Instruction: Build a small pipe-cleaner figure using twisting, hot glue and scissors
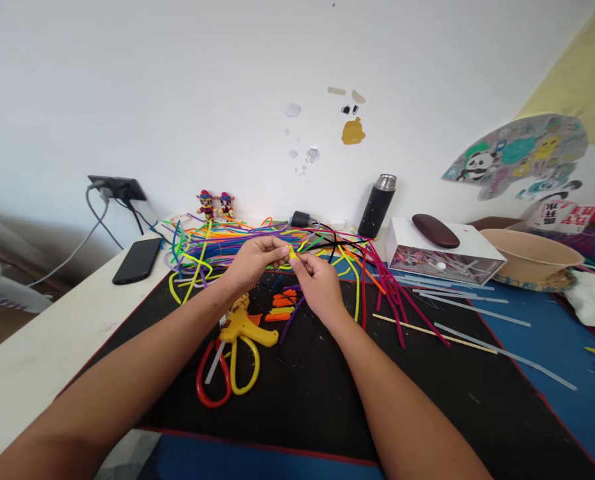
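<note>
My left hand [257, 259] and my right hand [320, 283] meet over the far part of the black mat [297, 400]. Between their fingertips is a small yellow pipe-cleaner piece [292, 253], pinched from both sides; the fingers partly cover it. Below the hands lie short orange and yellow pipe-cleaner pieces [280, 311], folded or coiled, and a purple pipe cleaner [291, 321]. A yellow glue gun [247, 328] with a glue stick rests over scissors with one red and one yellow handle [246, 391], nearer my left forearm.
Behind my hands spreads a heap of coloured pipe cleaners [227, 245]. Two small figures [206, 205], a black bottle [376, 208] and a white box [402, 250] stand along the wall. Glue sticks [507, 353] and a wooden stick [435, 333] lie right; a phone [137, 260] lies left.
</note>
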Available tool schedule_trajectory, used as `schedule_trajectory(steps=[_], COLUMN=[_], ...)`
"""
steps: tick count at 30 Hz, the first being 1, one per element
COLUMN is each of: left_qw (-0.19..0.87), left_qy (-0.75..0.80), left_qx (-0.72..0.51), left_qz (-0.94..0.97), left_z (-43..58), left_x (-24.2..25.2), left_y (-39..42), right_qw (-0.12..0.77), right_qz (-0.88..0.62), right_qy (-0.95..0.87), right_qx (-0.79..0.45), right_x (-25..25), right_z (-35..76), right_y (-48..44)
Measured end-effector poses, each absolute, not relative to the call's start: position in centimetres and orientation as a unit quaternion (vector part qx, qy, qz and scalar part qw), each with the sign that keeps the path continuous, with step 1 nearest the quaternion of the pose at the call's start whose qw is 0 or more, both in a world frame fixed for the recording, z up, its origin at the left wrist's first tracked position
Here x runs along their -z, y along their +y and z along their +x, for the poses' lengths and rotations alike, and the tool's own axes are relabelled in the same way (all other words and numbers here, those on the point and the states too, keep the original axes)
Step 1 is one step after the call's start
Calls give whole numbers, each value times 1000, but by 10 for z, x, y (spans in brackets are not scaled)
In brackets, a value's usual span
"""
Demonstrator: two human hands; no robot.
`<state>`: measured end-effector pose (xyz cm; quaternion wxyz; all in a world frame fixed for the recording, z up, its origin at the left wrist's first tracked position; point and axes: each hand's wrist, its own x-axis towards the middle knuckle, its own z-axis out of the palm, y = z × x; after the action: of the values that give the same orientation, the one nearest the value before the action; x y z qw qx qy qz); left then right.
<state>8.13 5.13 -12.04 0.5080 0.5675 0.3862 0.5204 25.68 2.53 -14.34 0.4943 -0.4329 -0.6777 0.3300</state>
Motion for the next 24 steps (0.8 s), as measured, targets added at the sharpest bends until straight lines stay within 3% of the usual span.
schedule_trajectory(steps=[8,14,24], left_qw=[485,559,568], left_qy=[397,386,381], left_qx=[-524,-544,-501], left_qz=[577,492,530], left_z=[81,84,82], left_x=[118,122,121], left_y=[49,50,47], right_qw=[489,510,499], right_qz=[-413,-437,-454], right_qy=[-662,-649,-682], right_qx=[-389,-357,-284], right_x=[150,143,141], right_z=[255,257,259], right_y=[27,28,25])
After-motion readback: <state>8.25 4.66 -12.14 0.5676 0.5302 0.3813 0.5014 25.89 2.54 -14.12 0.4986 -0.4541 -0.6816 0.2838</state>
